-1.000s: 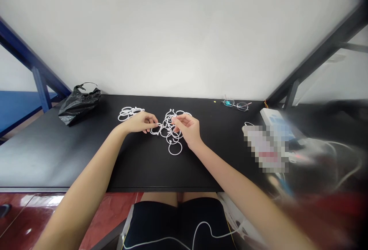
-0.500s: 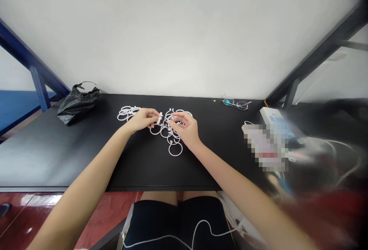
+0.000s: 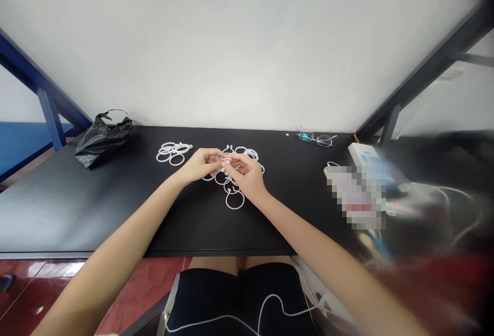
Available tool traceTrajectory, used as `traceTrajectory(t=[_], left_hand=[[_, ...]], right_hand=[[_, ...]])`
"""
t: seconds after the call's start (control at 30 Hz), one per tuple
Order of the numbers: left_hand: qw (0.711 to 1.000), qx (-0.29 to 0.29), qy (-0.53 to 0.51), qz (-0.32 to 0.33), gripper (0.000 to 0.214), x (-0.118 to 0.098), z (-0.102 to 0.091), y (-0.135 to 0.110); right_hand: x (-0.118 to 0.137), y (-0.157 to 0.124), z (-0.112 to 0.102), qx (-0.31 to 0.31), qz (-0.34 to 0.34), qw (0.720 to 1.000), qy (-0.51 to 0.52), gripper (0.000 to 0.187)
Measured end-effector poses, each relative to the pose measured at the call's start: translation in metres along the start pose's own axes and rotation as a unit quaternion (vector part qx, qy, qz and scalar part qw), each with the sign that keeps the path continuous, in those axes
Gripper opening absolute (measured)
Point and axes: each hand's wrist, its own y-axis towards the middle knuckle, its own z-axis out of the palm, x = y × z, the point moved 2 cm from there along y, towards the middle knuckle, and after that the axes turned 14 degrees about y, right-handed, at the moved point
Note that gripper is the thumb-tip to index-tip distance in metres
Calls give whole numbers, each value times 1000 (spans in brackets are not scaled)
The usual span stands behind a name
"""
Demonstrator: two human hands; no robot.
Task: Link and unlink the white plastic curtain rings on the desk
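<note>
My left hand (image 3: 201, 165) and my right hand (image 3: 247, 172) meet fingertip to fingertip above a loose pile of thin white plastic rings (image 3: 235, 208), each with a small clasp. My left thumb and fingers pinch a small white piece, which looks like the clasp end of a white ring (image 3: 226, 160). The right thumb and index finger close on it from the other side. Most of the held ring is hidden behind fingers. To the left, apart from the hands, lies a smaller group of similar rings (image 3: 177, 164).
A black plastic bag (image 3: 103, 143) sits at the back left of the black table (image 3: 185, 230). Eyeglasses (image 3: 324, 141) lie at the back right. Beyond my right forearm are a white box (image 3: 365, 157), a blurred-out phone-like object (image 3: 353, 197) and cables. A white wall stands behind.
My left hand has moved right, bringing the white piece to my right hand, whose parted fingers have closed on it. The small group of rings at left is now uncovered.
</note>
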Motion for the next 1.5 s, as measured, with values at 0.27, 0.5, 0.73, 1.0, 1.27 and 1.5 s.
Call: traceTrajectory(t=[0.27,0.5,0.73,1.0,1.27,1.5], left_hand=[[999,38,-9,-5,38,-8,-1,-4],[995,84,-50,18,50,-9,4,-6],[992,109,-38,43,47,-8,6,-4],[991,111,-40,68,46,-11,8,-5],[990,116,-44,73,43,-12,8,-6],[992,98,-44,67,41,-9,8,-4]], right_hand=[[8,1,-3,-43,-15,998,51,22],[9,6,-7,-44,-4,996,80,26],[8,5,-6,-23,8,995,96,28],[8,7,-7,-21,8,995,102,26],[7,6,-6,-28,6,995,96,27],[6,5,-5,-39,9,995,88,26]])
